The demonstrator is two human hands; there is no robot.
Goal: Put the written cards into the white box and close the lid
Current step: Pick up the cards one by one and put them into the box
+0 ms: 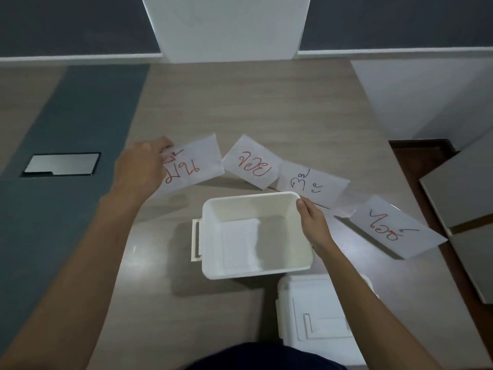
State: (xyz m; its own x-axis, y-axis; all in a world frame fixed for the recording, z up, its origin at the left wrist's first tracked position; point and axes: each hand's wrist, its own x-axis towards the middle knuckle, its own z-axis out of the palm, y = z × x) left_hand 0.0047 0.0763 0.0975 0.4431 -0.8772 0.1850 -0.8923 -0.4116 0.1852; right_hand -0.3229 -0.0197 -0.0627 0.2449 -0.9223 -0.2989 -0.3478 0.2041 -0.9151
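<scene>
head view, our inventory: white box [256, 233], open and empty, mouth up, on the wooden table [266, 108] directly before us; its long axis runs roughly left to right, with a handle on the left end. lid [317, 313] lies flat on the table, near and right of the box, close to our body.

four written cards in an arc behind the box: first card [194, 164] at far left, second card [253, 162], third card [312, 182], fourth card [394, 225] at far right. each long axis tilts differently; the first rises toward the right, the fourth slopes down to the right. the second and third seem to overlap at their edges.

our left hand [141, 169] pinches the left end of the first card, which looks slightly lifted. our right hand [314, 225] curls over the right rim of the box, steadying it.

risks, as we judge them: the thin card may bend or slip from a corner pinch; dragging it could disturb the second card; a card entering crosswise may catch on the rim instead of lying flat.
</scene>
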